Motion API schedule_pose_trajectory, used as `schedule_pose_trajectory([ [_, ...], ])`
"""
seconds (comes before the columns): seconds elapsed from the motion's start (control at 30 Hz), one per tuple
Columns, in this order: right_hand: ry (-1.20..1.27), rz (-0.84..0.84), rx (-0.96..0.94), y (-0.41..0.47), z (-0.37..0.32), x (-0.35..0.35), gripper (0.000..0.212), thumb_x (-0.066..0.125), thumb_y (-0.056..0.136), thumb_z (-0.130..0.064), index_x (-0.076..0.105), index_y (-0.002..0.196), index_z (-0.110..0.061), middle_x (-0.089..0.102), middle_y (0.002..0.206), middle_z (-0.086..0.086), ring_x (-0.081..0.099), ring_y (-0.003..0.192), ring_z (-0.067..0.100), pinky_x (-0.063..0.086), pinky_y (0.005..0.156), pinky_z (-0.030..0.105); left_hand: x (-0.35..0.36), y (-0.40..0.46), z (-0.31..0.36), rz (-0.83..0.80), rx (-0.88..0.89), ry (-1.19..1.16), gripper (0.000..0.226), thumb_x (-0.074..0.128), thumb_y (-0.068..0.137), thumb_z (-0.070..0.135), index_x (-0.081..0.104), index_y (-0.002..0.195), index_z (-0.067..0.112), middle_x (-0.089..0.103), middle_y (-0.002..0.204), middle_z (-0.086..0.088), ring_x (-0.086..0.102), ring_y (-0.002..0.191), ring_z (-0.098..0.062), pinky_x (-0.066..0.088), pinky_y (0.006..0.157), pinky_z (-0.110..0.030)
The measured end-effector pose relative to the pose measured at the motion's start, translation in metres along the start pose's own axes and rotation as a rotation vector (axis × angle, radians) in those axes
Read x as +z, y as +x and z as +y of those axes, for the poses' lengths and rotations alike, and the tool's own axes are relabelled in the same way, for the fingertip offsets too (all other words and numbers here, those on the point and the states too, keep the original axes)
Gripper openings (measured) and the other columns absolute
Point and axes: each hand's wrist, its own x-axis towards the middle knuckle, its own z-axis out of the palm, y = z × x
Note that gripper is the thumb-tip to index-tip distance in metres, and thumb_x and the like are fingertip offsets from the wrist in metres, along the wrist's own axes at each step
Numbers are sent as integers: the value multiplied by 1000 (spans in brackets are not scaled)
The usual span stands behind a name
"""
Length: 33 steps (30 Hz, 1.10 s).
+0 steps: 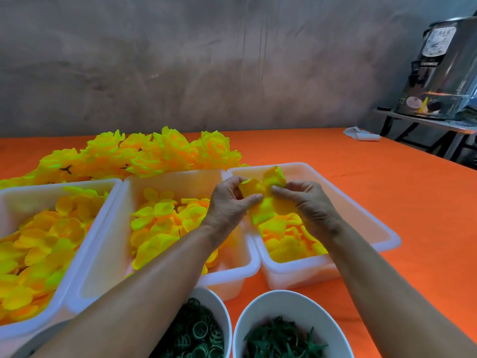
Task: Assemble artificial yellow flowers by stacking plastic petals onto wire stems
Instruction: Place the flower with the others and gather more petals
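- My two hands hold a half-built yellow flower, a small bundle of petal layers, in the air above the far end of the right-hand white bin.
- My left hand pinches the bundle's left side, thumb and fingers curled round it; my right hand pinches the right side the same way.
- I judge the petals very light, thin and floppy, easily creased; best held near the centre where the layers meet, not by the loose edges.
- The bundle's long axis runs roughly up and down, tilted a little; one petal curls upward, another hangs toward the bin. I cannot see the wire stem.
- Left of that bin, touching it, stand two more white bins of loose yellow petals.
- Behind those bins lies a heap of finished yellow flowers on the orange table.
- In front of the right-hand bin, nearest me, sit two white bowls of dark green parts.
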Motion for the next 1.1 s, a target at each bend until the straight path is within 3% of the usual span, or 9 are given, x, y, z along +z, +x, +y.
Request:
schedule_pose_trajectory([
  [0.13, -52, 23, -4, -1, 0, 3, 13, 70, 79, -7, 68, 83, 5, 63, 57, 2, 56, 47, 11, 47, 48, 21, -1, 0, 0, -19, 12, 7, 22, 70, 77, -8, 61, 93, 4, 66, 85, -18, 62, 77, -23, 54, 75, -39],
  [0.3, -9, 9, -8, -1, 0, 1, 8, 63, 85, -6, 70, 88, -4, 68, 66, 3, 60, 52, 10, 51, 50, 22, -2, -2, 0, -44, 32, 30, 24, 69, 77, -10, 59, 90, 8, 63, 80, -11, 60, 73, -17, 53, 68, -26],
  [0.43, -18, 10, -46, -2, 0, 2, 9, 66, 82, -5, 68, 73, -8, 67, 58, -2, 59, 49, 9, 50, 50, 23, -2, -3, 1, -46, 36, 26, 26, 70, 76, -10, 59, 93, 6, 64, 83, -13, 61, 77, -18, 54, 72, -30],
  [0.57, -46, 37, -60, -2, 3, 3, 13, 74, 73, -5, 64, 66, -7, 62, 58, 4, 53, 50, 14, 47, 51, 26, -2, -4, 2, -60, 19, -10, 31, 70, 75, -11, 58, 100, 3, 66, 87, -22, 62, 79, -21, 55, 75, -37],
  [0.67, -54, 58, -58, -2, 4, 3, 14, 77, 71, -7, 63, 66, -7, 59, 65, 13, 53, 54, 17, 45, 52, 29, -1, -3, 2, -45, 34, 50, 33, 74, 74, -5, 57, 101, 7, 59, 70, -5, 55, 65, -10, 50, 60, -23],
  [0.8, -51, 119, -101, -2, 5, 3, 23, 80, 67, -8, 57, 63, -8, 53, 70, 15, 46, 66, 21, 36, 58, 33, -3, -2, 3, 76, 147, 217, 33, 79, 73, 10, 56, 96, 9, 59, 96, -6, 55, 83, -13, 44, 69, -22],
  [0.87, -79, 124, -141, -2, 5, 3, 30, 81, 67, -7, 52, 59, -10, 47, 68, 12, 39, 64, 19, 31, 57, 31, -3, -2, 3, 113, 199, 272, 24, 78, 76, 17, 62, 91, 6, 58, 99, -6, 55, 89, -17, 43, 71, -24],
  [1.1, -232, 27, -281, -5, 5, 8, 37, 81, 68, -11, 46, 53, -13, 37, 58, 4, 28, 54, 10, 22, 48, 25, -2, -2, 2, 31, 150, 239, 13, 76, 77, 20, 72, 84, 10, 61, 105, -9, 56, 101, -19, 42, 78, -19],
])
